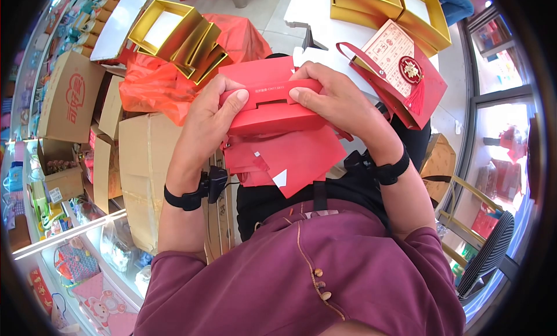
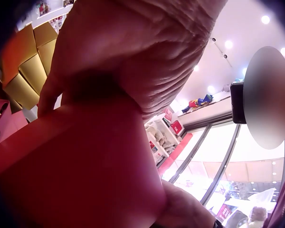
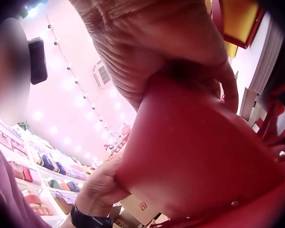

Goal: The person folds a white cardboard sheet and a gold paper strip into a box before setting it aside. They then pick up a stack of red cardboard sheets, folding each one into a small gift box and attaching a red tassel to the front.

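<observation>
Both hands hold a red cardboard gift bag (image 1: 278,122) over the lap, one at each end of its top edge. My left hand (image 1: 212,115) grips the left end, its thumb lying on the near face. At the right end my right hand (image 1: 339,101) does the same, fingers curled behind. Between the thumbs are a narrow cut-out slot and small printing. Smooth red sides of the bag fill the lower part of both wrist views. Several flat red bags (image 1: 307,159) lie beneath it on the lap, one with a white patch.
Gold boxes (image 1: 165,31) sit on red plastic at the left, beside brown cartons (image 1: 72,98). More gold boxes (image 1: 418,17) and a tasselled red gift bag (image 1: 429,83) stand on a white table (image 1: 307,11) at the right. A glass display case (image 1: 87,249) is lower left.
</observation>
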The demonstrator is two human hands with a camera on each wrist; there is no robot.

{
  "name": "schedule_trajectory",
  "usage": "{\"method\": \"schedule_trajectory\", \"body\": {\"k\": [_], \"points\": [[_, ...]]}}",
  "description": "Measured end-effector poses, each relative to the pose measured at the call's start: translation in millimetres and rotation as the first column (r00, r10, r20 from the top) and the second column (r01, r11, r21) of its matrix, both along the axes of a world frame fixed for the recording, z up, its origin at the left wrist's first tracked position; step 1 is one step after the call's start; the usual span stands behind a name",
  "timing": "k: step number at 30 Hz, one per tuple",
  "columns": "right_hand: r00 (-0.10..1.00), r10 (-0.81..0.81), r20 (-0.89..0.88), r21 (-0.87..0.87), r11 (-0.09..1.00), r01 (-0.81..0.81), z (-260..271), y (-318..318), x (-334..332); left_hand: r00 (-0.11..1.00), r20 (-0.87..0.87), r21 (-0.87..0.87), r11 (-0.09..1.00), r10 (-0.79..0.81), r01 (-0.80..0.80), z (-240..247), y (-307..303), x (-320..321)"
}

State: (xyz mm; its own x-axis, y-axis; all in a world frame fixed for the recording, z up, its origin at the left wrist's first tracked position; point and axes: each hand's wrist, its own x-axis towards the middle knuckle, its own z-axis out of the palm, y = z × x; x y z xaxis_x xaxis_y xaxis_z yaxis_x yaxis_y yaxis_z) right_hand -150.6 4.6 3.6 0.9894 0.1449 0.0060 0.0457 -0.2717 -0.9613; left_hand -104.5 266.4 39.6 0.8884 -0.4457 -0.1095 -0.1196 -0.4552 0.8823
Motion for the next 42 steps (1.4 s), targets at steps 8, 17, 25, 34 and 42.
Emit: {"method": "schedule_trajectory", "body": {"k": [8,17,25,34,42], "points": [[1.0,-0.022,-0.018,0.094,0.995,0.024,0.7,-1.2,-0.4,0.997,-0.006,-0.228,0.97,0.081,-0.08,4.2,-11.1,-4.4],[0.999,-0.04,0.005,0.022,0.999,0.039,4.3,3.3,-3.2,0.997,-0.072,0.017,0.999,0.039,-0.037,6.6,0.9,-0.6],[0.985,-0.122,0.126,-0.002,0.992,0.123,-3.8,9.4,-3.1,0.992,0.122,0.104,0.993,0.039,-0.052,7.0,-9.3,-3.2],[0.967,-0.251,0.041,0.182,0.954,0.24,-12.9,13.8,-4.2,0.926,0.35,0.038,0.99,-0.139,0.134,-2.0,7.3,-8.6],[0.969,-0.247,-0.023,0.198,0.949,0.247,-15.4,13.8,1.2,0.92,0.325,0.16,0.972,-0.219,0.175,9.4,9.9,-10.3]]}}
